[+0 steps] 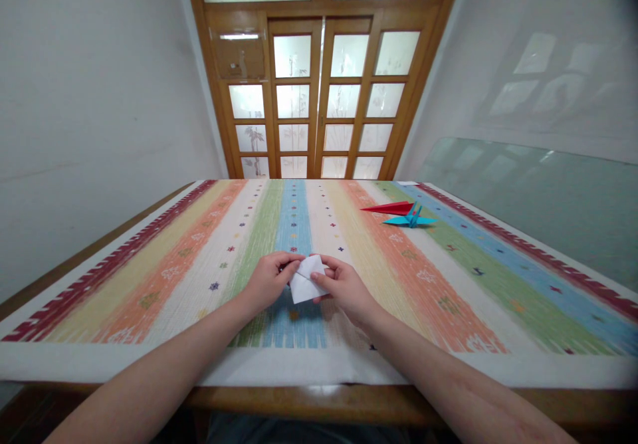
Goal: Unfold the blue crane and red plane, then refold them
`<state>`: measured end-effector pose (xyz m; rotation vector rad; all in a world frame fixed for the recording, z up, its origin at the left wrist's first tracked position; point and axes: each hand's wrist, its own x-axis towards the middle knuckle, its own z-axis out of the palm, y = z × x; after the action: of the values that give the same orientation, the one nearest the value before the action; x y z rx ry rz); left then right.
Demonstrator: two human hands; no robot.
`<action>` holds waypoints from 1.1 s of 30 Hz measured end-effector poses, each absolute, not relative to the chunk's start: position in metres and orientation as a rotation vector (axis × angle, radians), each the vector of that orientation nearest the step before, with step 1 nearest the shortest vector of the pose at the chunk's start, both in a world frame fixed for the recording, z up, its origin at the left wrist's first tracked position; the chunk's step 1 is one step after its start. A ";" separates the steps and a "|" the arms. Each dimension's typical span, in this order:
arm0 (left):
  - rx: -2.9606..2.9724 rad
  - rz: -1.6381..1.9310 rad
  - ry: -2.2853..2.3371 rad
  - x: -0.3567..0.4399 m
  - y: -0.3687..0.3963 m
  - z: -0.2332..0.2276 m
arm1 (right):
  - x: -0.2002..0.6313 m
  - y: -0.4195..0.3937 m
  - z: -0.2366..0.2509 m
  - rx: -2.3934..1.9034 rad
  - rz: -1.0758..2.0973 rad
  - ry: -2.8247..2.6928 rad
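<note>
The left hand (269, 279), nearly closed, pinches the paper (305, 290) over the surface (119, 304); some folding looks done, the final shape not yet formed. The right hand (349, 288), curled, grips its other side. Farther right lie a red dart (386, 209) and blue crane (411, 219), apparently finished.

No legible writing anywhere
The striped tablecloth (189, 231) carries small printed motifs rather than letters, and the door panes (293, 102) show plant designs; no word, number or brand can be read.
</note>
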<state>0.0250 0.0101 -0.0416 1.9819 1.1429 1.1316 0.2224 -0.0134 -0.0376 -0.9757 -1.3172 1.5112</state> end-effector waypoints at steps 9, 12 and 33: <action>1.913 1.134 1.132 0.032 0.006 -0.044 | 0.218 -0.012 -0.043 -0.935 1.554 -1.344; 1.908 1.112 1.132 0.035 0.004 -0.043 | 0.217 -0.012 -0.045 -0.950 1.553 -1.345; 1.796 1.085 1.082 0.034 0.010 -0.050 | 0.228 -0.008 -0.043 -1.074 1.051 -1.408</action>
<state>0.0343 0.0095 -0.0504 1.7965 1.0822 1.0845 0.2276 -0.0077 -0.0434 -1.0735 -1.4085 1.0506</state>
